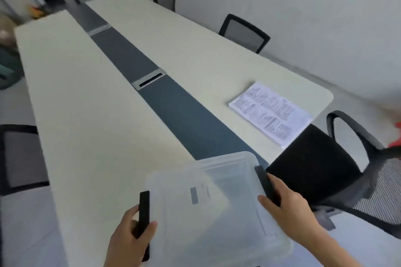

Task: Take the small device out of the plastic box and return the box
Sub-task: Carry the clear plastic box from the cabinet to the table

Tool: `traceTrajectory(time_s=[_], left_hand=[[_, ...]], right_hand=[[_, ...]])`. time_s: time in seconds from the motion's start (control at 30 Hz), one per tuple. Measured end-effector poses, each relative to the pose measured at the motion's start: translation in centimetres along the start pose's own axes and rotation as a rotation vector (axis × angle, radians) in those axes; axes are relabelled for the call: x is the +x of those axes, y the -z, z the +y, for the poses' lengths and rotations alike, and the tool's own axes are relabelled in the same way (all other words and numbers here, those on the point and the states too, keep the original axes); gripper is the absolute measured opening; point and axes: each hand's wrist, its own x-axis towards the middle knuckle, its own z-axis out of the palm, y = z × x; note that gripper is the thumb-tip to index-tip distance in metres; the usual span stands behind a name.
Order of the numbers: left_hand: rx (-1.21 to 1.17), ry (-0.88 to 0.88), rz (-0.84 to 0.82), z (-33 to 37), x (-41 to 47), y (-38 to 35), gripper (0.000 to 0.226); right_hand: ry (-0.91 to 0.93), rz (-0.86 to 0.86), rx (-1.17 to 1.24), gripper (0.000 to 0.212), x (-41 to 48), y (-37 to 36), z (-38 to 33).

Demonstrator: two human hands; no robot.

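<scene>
Gripping a clear plastic box (214,208) at the bottom centre of the frame, both hands hold it by the black latches on its two short sides. The left hand (128,236), at the lower left, has its fingers curled around the left latch (144,212), thumb on the near face. The right hand (288,208), at the lower right, wraps the right latch (265,186) with its thumb lying on the lid. The lid is on, and a small grey label (193,195) shows on it. The small device cannot be made out through the cloudy plastic, so I cannot tell where it lies inside.

The box seems to sit at, or just above, the near end of a long pale table (91,97); whether it touches is unclear. Just right of it stands a black chair (312,171). Farther up on the right half of the table lies a stack of printed sheets (271,112). A dark strip (152,84) with a cable slot runs down the table's middle towards the upper left, and more chairs stand along the far side.

The task looks barely begun: the box must still be opened. If both latches are released while part of the box overhangs the table's end, it could tip and spill whatever is inside. A latch popping free under the grip could also let one side drop.
</scene>
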Motion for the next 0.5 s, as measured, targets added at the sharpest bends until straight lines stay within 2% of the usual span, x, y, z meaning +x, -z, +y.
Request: traceTrajectory(time_s=[0.1, 0.27, 0.5], left_hand=[[-0.004, 0.121, 0.077, -0.5, -0.6, -0.5, 0.052], [-0.042, 0.266, 0.197, -1.3, -1.2, 0.1, 0.055], [-0.11, 0.375, 0.272, -4.2, 1.8, 2.8, 0.059]], right_hand=[[0.116, -0.136, -0.062, 0.058, 5.0, 0.0, -1.9], [0.281, -0.268, -0.145, 0.057, 9.9, -2.6, -6.2], [0.353, -0.331, -0.144, 0.048, 13.1, -7.9, -11.5]])
